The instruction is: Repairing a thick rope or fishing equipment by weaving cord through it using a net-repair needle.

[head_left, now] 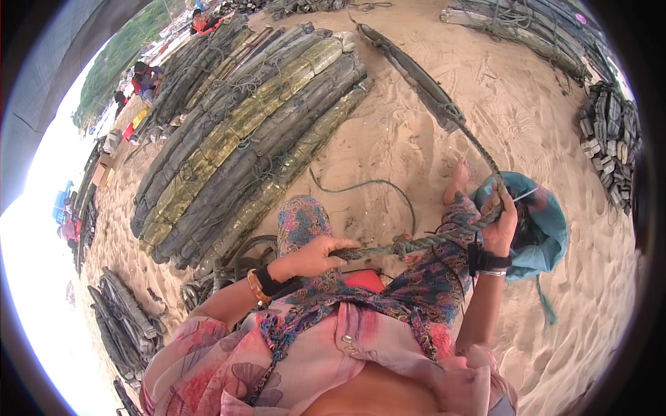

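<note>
I sit on sand with a thick greenish rope [416,241] stretched across my lap. My left hand [313,255] is closed around the rope near a knot, over my patterned trousers. My right hand [501,223] grips the same rope farther right, where it rises and runs away to a long dark bundle [416,73] lying on the sand. A thin white strand sticks out past my right fingers. Both wrists carry dark bands. Beneath my right hand lies a teal cloth hat or bag [551,229].
A large stack of long dark bundles [250,139] fills the sand at left. More bundles lie at top right [527,31], right edge [610,135] and lower left [125,319]. A thin cord [368,186] curls on the sand. People sit far off at upper left [146,78].
</note>
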Available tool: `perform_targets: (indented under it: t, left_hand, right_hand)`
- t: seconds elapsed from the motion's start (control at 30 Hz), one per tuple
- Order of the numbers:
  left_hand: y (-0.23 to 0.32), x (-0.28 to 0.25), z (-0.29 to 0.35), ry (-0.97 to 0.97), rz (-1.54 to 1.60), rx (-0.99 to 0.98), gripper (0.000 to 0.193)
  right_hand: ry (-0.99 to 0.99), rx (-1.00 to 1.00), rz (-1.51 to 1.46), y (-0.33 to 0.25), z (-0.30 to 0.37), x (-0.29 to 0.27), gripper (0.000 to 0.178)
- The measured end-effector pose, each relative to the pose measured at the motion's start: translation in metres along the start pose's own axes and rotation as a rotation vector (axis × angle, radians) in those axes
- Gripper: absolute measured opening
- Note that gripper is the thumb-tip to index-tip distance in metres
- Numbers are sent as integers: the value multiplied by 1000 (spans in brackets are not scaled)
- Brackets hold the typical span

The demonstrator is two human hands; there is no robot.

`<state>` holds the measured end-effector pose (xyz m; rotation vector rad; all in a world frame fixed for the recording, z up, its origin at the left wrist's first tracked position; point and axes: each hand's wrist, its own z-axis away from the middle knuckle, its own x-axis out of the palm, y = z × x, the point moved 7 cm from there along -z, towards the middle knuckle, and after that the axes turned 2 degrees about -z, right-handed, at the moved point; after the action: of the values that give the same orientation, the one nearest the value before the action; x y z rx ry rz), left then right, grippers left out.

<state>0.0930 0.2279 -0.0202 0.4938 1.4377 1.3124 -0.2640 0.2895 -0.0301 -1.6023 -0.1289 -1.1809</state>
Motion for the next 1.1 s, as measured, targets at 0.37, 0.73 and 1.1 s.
perform_targets:
  t: [0.37, 0.73, 1.1]
  left_hand:
    - [14, -89, 72, 431, 244, -172, 53]
    - [-31, -126, 245, 953, 217, -311, 58]
    - [-8, -46, 117, 486, 247, -266, 50]
  right_hand:
    - [-193, 52, 316, 27, 90, 46, 17]
    - [-705, 423, 404, 117, 139, 174, 15]
    - [-908, 704, 571, 230, 164, 187, 27]
